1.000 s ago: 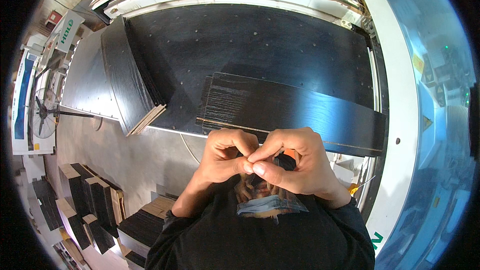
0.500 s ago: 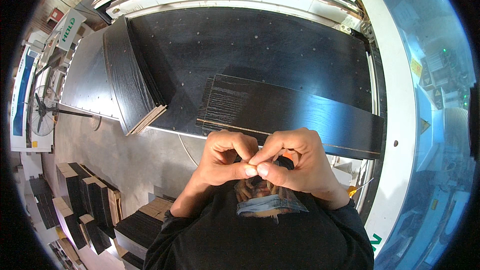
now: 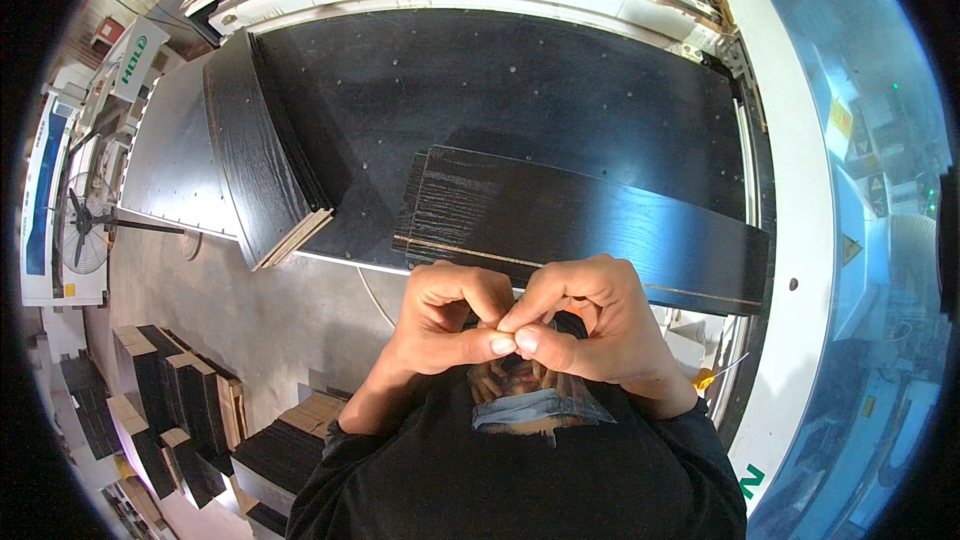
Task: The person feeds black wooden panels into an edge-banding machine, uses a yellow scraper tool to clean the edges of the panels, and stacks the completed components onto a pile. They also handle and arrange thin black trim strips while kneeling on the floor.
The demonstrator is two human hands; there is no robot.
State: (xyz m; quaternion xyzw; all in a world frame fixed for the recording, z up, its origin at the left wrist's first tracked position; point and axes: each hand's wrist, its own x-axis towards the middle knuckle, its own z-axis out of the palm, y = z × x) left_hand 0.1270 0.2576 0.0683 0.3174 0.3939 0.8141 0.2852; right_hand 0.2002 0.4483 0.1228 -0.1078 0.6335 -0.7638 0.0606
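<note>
My left hand (image 3: 450, 315) and my right hand (image 3: 585, 325) meet in front of my chest, thumb tips side by side. Each is closed in a pinch, thumb against fingers. Whatever lies between the fingertips, if anything, is too small or hidden to make out. Just beyond my hands a black wood-grain panel (image 3: 590, 215) lies near the table's front edge, with another piece showing under its left end. Neither hand visibly touches it.
A stack of dark panels (image 3: 250, 130) lies at the left of the black machine table (image 3: 480, 80). More stacked boards (image 3: 285, 450) stand at lower left near a fan (image 3: 85, 225). A white machine frame (image 3: 795, 240) borders the right side. A yellow-handled tool (image 3: 705, 378) sits beside my right forearm.
Both hands keep the same pinched pose with hardly any movement. The view has shifted very slightly, and the panels lie as before.
</note>
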